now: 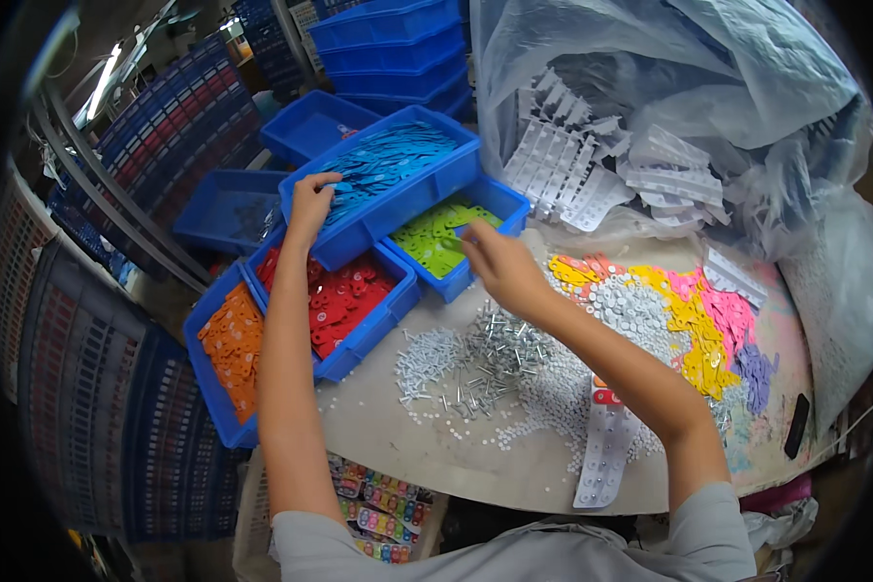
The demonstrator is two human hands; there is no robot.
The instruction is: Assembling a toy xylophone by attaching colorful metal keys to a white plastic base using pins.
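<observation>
My left hand (312, 206) is at the left end of a blue bin (388, 225) that is full of flat blue plastic pieces (388, 155). Its fingertips are drawn together at the edge of those pieces; what they grip, if anything, is too small to see. Over the front right of a lower bin with light green pieces (435, 236), my right hand (500, 264) has its fingers curled in. Whatever may be between them is hidden. Below my right forearm, a white perforated plastic strip (606, 451) lies at the table's near edge, with red and orange pieces at its top.
Bins of red pieces (344, 310) and orange pieces (231, 335) stand at left. Heaps of silver pins (504, 344), white beads (630, 306) and yellow pieces (698, 339) cover the table (398, 456). Behind are a plastic bag (747, 58) of white strips and stacked blue trays (388, 48).
</observation>
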